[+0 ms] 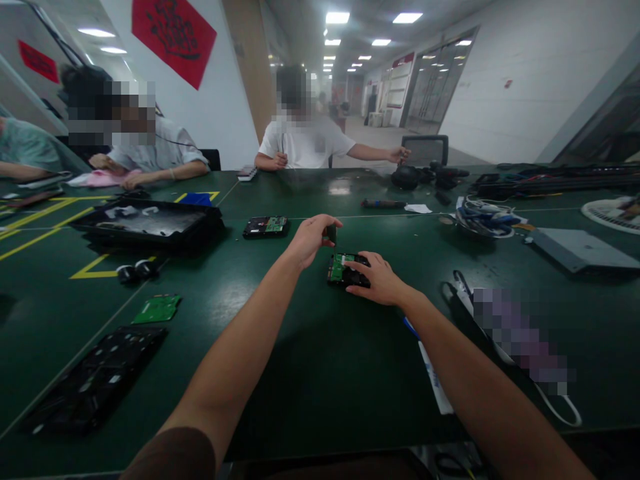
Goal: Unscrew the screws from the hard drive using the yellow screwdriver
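Note:
A hard drive [342,268] with its green circuit board facing up lies on the dark green table [320,373]. My right hand [376,279] rests on top of it, fingers spread flat and pressing it down. My left hand [311,237] hovers just above the drive's far left corner, fingers closed round a small dark tool handle [330,233] held upright. I cannot see the tool's tip.
A second hard drive [266,227] lies farther back. A black tray [145,223] stands at left, with a loose green board [159,309] and a black panel [95,377] nearer. Cables [485,217] and a grey box [580,248] sit at right. Two people sit across the table.

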Demonstrator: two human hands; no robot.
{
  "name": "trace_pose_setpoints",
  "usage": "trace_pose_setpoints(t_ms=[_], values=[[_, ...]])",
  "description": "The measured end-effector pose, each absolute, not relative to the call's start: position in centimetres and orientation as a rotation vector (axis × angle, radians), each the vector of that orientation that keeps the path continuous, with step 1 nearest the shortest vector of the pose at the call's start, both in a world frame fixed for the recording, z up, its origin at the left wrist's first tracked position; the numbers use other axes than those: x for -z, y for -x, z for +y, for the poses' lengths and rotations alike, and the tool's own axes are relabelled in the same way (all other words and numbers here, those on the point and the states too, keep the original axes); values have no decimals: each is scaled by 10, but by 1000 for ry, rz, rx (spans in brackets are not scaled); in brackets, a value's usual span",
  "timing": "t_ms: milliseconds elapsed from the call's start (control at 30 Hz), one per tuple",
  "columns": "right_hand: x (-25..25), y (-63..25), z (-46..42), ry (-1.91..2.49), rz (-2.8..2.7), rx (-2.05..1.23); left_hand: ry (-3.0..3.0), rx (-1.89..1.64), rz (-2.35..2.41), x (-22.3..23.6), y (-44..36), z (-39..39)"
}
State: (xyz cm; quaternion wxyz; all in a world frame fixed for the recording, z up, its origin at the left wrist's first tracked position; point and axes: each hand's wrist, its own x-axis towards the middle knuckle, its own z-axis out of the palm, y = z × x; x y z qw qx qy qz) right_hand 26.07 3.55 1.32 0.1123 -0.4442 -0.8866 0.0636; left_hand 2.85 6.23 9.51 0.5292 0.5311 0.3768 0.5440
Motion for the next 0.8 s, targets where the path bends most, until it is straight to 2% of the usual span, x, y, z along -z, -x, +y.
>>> trace_pose_setpoints(t_ms=[300,567,800], values=[[-8,-262,37,1281,-2581,-154,-1104,-1279,836,-92,-35,62],[-6,-262,39,1292,-2583,-150,-1275,-1339,930,-96,-31,59],[-8,-261,38,1303,-2591,-169,-1092,-1307,850,-92,-32,64]])
